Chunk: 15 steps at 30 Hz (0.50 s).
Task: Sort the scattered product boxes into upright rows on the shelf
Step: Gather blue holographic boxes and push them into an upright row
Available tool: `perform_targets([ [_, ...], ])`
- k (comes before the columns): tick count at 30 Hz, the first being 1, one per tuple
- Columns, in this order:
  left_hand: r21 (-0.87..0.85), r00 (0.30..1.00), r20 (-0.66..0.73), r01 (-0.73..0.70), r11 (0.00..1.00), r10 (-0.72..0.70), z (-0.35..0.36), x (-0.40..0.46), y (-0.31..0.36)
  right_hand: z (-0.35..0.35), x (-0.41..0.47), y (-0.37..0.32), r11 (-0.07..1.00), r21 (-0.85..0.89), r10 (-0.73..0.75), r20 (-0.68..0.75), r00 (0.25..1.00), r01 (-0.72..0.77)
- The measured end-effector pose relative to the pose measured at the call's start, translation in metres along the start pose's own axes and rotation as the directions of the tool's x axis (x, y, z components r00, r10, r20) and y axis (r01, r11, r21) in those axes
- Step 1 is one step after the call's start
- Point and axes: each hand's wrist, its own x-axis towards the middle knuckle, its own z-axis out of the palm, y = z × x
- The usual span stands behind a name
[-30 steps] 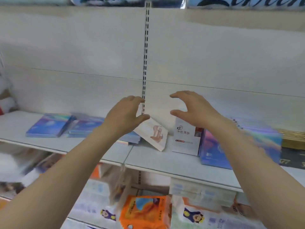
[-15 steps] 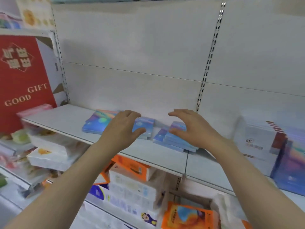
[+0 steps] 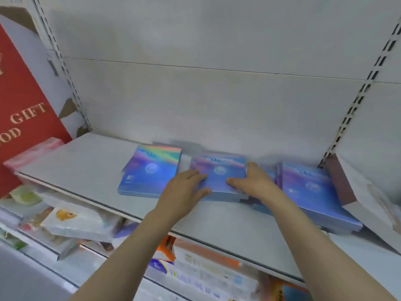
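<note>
My left hand [image 3: 184, 187] and right hand [image 3: 252, 181] clasped the flat middle box [image 3: 219, 177]; the boxes either side [image 3: 149, 172] also lay flat, none yet upright.

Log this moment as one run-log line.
phase: grasping | left hand and right hand: gripping middle blue box by its sides | box: flat on shelf

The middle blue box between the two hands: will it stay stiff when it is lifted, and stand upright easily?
The middle blue box probably stays stiff: its edges look straight. Its glossy face may slip under the left hand and the right hand. Being flat and thin, it would likely tip over easily when upright.
</note>
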Motion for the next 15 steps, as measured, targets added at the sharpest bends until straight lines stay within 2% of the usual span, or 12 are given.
perform_targets([
  [3,-0.03,0.999,-0.01,-0.047,0.998,0.047,0.006,-0.001,-0.013,0.002,0.006,0.0,0.974,0.211,0.09,-0.043,0.995,-0.079],
  [6,-0.037,0.988,-0.146,-0.053,0.998,0.048,-0.004,-0.007,-0.03,-0.015,0.004,-0.007,0.793,0.603,0.115,-0.013,0.993,-0.084],
  [9,-0.041,0.936,-0.324,0.132,0.99,-0.138,-0.021,-0.009,-0.061,-0.031,-0.001,-0.012,0.697,0.717,0.123,-0.092,0.988,-0.02],
  [12,0.031,0.883,-0.299,0.388,0.921,-0.362,-0.032,-0.012,-0.093,-0.028,-0.017,-0.017,0.629,0.777,0.092,-0.126,0.988,0.041],
  [15,-0.069,0.834,-0.23,0.5,0.863,-0.501,-0.037,-0.016,-0.104,-0.011,-0.036,-0.025,0.572,0.819,0.064,-0.107,0.992,0.051],
])
